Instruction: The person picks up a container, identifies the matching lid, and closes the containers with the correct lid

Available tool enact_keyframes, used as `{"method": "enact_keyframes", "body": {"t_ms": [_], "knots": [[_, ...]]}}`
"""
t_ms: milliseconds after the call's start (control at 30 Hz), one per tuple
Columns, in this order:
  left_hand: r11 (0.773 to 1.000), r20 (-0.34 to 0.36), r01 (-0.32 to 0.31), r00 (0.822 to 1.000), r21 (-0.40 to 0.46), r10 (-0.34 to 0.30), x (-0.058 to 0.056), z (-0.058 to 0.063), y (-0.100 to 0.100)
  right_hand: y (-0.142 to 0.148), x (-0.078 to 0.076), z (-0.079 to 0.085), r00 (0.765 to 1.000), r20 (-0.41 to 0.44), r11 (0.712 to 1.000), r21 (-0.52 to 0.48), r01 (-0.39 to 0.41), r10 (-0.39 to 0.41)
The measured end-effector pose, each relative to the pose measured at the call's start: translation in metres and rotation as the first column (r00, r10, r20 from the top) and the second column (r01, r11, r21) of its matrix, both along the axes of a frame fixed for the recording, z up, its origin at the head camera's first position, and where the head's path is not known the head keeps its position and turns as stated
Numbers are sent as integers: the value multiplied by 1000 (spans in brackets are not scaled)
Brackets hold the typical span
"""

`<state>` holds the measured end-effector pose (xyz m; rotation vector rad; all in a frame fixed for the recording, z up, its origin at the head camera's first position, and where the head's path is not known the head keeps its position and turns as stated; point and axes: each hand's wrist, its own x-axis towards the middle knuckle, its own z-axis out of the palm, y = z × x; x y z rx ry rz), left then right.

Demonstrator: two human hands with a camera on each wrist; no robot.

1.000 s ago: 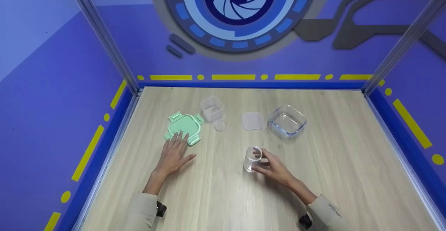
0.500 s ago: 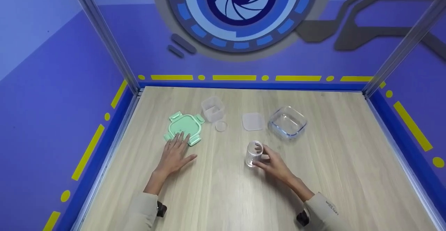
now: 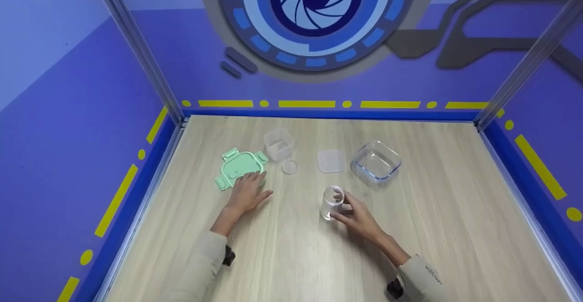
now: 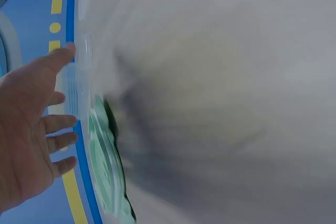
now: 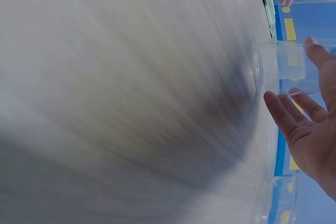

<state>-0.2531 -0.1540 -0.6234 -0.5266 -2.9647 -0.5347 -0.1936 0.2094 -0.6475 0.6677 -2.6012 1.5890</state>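
A clear glass jar [image 3: 329,208] stands upright on the table in front of my right hand [image 3: 363,222]. Thumb and fingers hold it from both sides, as the right wrist view also shows around the jar [image 5: 286,66]. My left hand [image 3: 247,195] overlaps the near right corner of a green clip-on lid [image 3: 241,163]. In the left wrist view the left hand [image 4: 26,129] has its fingers spread, above the table surface and beside the lid [image 4: 105,163], holding nothing.
Behind the hands stand a frosted square container [image 3: 278,145] and a square glass dish [image 3: 376,161]. Between them lie a small clear round disc [image 3: 289,167] and a flat frosted square lid [image 3: 331,161]. Blue walls border the wooden table [image 3: 291,256].
My left hand has moved right across the near edge of the green lid. The right hand first shifted the jar slightly away from me, then stayed in place.
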Motion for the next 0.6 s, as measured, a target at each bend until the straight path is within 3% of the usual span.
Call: {"method": "enact_keyframes", "body": {"t_ms": [133, 233, 333, 467, 533, 600], "knots": [[995, -3, -62, 998, 81, 62, -18, 0, 28, -1, 0, -2, 1000, -7, 1000, 0, 5, -5], [966, 36, -166, 986, 196, 162, -32, -5, 47, -1, 0, -2, 1000, -3, 1000, -4, 14, -14], [905, 106, -308, 951, 294, 290, -43, -11, 63, -2, 2, -2, 1000, -1, 1000, -7, 16, -16], [827, 190, -463, 886, 319, 423, -53, -18, 79, -1, 2, -2, 999, -25, 1000, -12, 19, -19], [800, 219, -513, 858, 312, 465, -57, -20, 84, -1, 2, -2, 999, -39, 1000, -17, 19, -19], [786, 234, -540, 841, 302, 488, -60, -21, 89, -1, 2, -3, 999, -39, 1000, -23, 21, -22]]}}
